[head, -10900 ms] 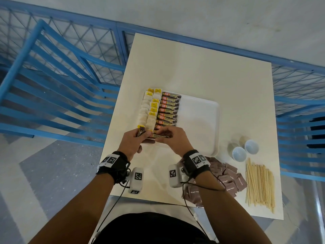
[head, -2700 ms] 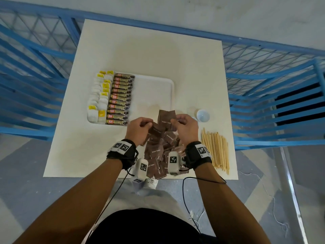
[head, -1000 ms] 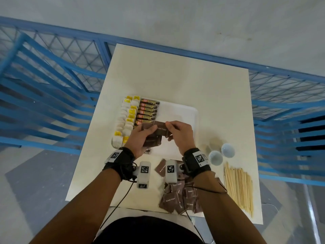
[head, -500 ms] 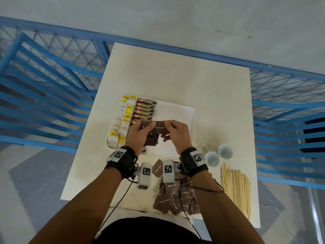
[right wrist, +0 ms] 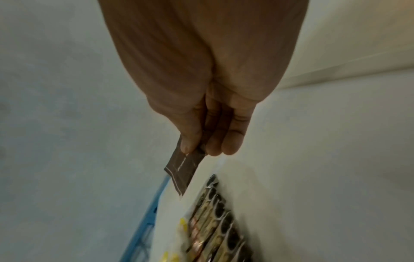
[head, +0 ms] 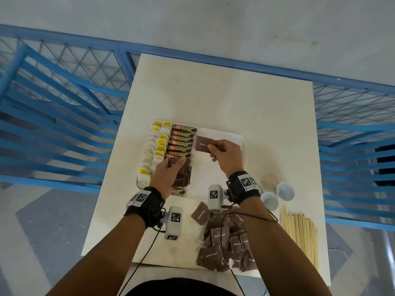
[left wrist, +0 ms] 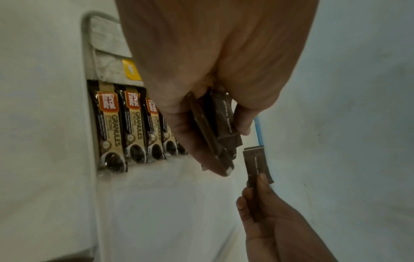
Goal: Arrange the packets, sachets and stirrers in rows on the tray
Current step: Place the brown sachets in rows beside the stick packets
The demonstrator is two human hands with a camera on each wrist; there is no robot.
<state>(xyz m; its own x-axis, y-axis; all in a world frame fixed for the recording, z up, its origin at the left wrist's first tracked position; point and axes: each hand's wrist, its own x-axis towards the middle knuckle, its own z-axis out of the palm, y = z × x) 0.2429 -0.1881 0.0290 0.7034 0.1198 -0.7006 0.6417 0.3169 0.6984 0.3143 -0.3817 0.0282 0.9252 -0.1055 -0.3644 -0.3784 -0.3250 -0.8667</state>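
Observation:
A white tray carries a row of white and yellow packets at its left and a row of coffee granule sticks beside them. My right hand pinches one brown sugar sachet over the tray, just right of the sticks; the same sachet hangs from thumb and fingers in the right wrist view. My left hand grips a small stack of brown sachets above the near end of the stick row. More brown sachets lie heaped at the table's near edge.
Wooden stirrers lie in a bundle at the near right of the white table. Two small white cups stand between the tray and the stirrers. Blue metal railings surround the table on the left, right and far sides.
My hands have parted: the right one has drawn a single sachet out of the stack and carried it up to the far part of the tray. The left hand keeps the stack.

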